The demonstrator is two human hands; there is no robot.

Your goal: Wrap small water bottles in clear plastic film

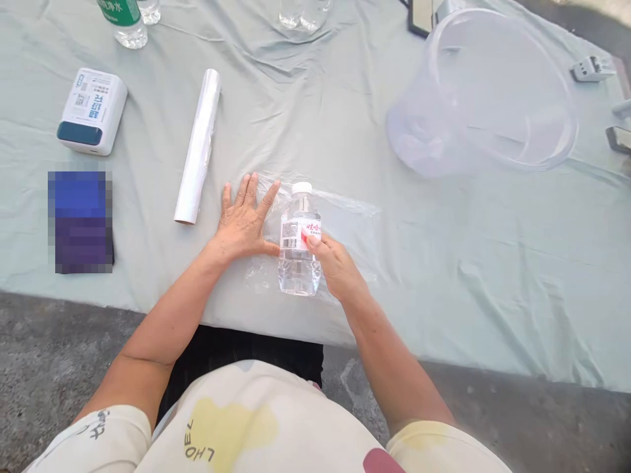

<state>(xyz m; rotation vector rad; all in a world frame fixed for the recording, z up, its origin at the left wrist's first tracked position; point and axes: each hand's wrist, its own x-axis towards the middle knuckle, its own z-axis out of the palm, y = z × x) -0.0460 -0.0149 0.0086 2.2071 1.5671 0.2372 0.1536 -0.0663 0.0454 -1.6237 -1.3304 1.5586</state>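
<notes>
The right hand [342, 269] has its thumb pressed on the label and its other fingers curled out of sight around the far side of a clear plastic water bottle [300, 266] with a white cap and a white-and-red label. The left hand [243, 226] grips nothing; its fingers are spread wide, palm down, with the thumb reaching the bottle's side, though actual contact is unclear. The bottle is over a crumpled sheet of transparent film [352, 230], cap away from the person; whether it lies flat or is tilted cannot be told. Left of the left hand lies a shiny white roll of film [197, 151]. Farther left are a white, rounded box-shaped device [93, 108] and a pixelated blue-and-purple object [81, 223]. A large translucent plastic tub [419, 135] lies tipped at the far right on the pale green cloth [305, 125].
</notes>
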